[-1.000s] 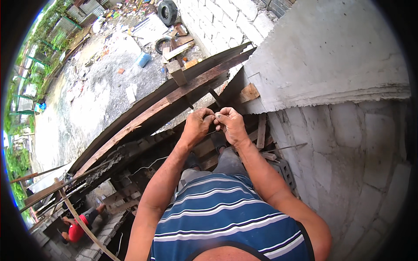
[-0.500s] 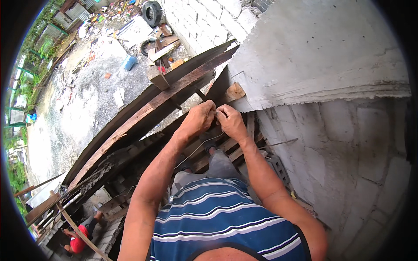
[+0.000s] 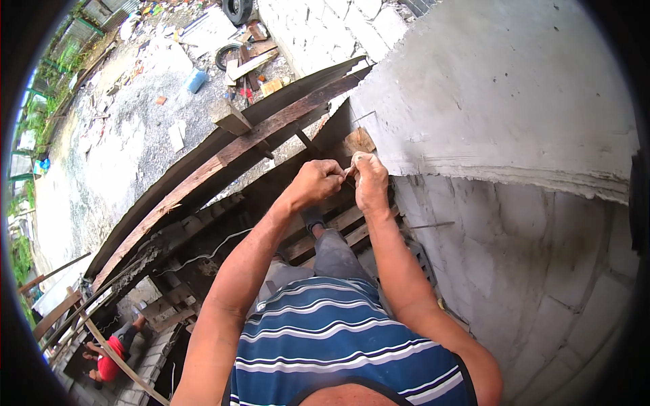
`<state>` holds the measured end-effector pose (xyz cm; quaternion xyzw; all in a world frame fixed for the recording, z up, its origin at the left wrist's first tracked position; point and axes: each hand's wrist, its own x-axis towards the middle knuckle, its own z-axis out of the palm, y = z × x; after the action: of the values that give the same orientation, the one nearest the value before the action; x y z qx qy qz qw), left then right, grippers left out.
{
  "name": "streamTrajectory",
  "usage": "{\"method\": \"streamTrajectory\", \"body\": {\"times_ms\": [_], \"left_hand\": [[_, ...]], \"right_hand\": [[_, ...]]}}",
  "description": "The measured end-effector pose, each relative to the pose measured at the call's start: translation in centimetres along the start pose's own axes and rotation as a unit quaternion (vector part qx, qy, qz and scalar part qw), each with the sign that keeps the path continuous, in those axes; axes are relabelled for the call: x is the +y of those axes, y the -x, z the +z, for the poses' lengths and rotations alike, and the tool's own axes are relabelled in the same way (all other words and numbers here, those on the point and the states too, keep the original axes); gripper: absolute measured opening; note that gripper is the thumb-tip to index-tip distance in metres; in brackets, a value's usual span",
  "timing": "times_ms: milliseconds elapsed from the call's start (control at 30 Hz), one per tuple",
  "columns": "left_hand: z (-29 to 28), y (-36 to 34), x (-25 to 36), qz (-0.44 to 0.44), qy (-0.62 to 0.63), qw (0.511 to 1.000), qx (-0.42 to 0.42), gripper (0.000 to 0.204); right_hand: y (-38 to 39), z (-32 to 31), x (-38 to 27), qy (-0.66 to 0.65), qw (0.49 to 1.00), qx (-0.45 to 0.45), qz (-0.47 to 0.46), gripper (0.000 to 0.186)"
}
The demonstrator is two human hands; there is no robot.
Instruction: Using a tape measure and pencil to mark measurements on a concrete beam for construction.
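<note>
Both hands are raised in front of my chest, close together near the torn lower edge of a grey cement slab. My left hand [image 3: 317, 184] is closed, its thumb and fingertips pinched toward the other hand. My right hand [image 3: 370, 181] is closed too, the fingers curled in a pinch and turned upward. A small, thin bit shows between the fingertips, too small to name. A thin pale cord [image 3: 203, 256] runs up from the lower left and passes behind my left forearm; its far end is hidden. Just beyond my right hand sits a wooden block [image 3: 359, 140].
A long, rough wooden beam [image 3: 196, 177] crosses at the left above a gravel yard [image 3: 135, 145] with debris and a tire [image 3: 237, 9]. A block wall [image 3: 501, 237] stands at the right under the slab [image 3: 501, 88]. Lower left, a person in red [image 3: 110, 361] crouches.
My hands have shifted slightly apart, and the right hand has turned upward. The cord that showed below the hands now appears farther left, beyond my left forearm. The view has tilted a little.
</note>
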<state>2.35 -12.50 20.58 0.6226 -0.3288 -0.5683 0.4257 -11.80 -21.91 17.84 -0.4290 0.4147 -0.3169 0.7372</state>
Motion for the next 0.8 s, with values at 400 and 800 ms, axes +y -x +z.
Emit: {"method": "streamTrajectory", "body": {"times_ms": [400,800], "left_hand": [[0.7,-5.8,-1.3,-0.011,0.192,0.981,0.022,0.019],[2.5,-13.2,-4.1,-0.032,0.283,0.941,0.182,0.020]], "right_hand": [[-4.2,-1.8,-0.6,0.113,0.988,-0.102,-0.004,0.026],[-7.4,-1.5,4.7,0.026,0.994,-0.014,0.102,0.042]]}}
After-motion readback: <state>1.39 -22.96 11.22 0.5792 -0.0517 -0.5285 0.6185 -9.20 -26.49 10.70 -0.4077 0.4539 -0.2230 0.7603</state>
